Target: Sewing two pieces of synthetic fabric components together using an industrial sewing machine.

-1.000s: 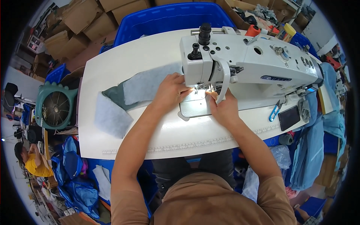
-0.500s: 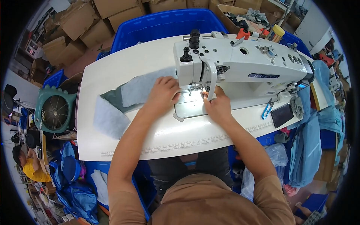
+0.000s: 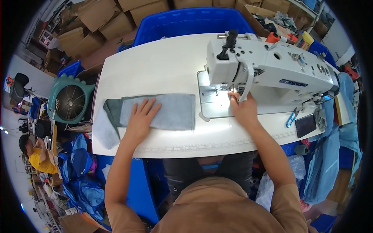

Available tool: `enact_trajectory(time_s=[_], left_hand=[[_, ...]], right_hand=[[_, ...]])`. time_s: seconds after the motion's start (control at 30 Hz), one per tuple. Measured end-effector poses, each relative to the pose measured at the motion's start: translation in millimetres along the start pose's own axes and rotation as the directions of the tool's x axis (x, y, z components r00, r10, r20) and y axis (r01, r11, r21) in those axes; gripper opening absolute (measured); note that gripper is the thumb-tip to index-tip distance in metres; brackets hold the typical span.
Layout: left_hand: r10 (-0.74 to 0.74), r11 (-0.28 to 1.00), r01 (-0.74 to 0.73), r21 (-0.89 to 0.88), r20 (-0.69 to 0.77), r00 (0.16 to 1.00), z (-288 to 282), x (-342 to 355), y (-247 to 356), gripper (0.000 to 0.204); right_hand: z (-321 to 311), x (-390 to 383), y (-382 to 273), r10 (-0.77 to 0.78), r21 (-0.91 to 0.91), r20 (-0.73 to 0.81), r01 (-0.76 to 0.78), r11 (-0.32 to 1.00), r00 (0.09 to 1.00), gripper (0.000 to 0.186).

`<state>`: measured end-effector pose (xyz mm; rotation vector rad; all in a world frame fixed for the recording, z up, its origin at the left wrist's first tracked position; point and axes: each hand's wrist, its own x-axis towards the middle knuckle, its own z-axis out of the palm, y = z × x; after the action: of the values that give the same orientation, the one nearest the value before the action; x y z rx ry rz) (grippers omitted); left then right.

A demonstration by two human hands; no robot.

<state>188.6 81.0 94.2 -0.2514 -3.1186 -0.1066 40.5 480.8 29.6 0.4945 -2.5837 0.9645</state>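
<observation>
- My left hand [image 3: 140,116] lies flat, palm down, fingers spread and pointing away from me, towards the bench's left end
- My right hand [image 3: 241,108] reaches further in, fingers curled and pinched together
- Both forearms are bare and stretch forward from my shoulders

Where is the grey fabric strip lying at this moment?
In the head view, the grey fabric strip lies flat on the white table, under the left hand, left of the white sewing machine.
</observation>
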Motion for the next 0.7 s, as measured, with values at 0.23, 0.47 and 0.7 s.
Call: enact_trajectory(time_s=[0.23, 0.47, 0.7], left_hand=[[-0.06, 0.966, 0.039, -0.256, -0.075, 0.995, -41.6, -53.8, 1.1, 0.084], [-0.478, 0.786, 0.31, -0.535, -0.207, 0.854, -34.4, -77.0, -59.9, 0.067], [-0.535, 0.811, 0.432, -0.395, -0.201, 0.821, -19.3, -65.2, -65.1, 0.067]], right_hand=[[-14.6, -3.0, -24.3, 0.014, -0.011, 0.044, -0.013, 1.0, 0.999, 0.015], [-22.3, -60.2, -85.6, -0.157, 0.233, 0.029, 0.146, 0.962, 0.987, 0.019], [-8.7, -71.1, -122.3, -0.068, 0.335, 0.126, 0.022, 0.942, 0.99, 0.018]])
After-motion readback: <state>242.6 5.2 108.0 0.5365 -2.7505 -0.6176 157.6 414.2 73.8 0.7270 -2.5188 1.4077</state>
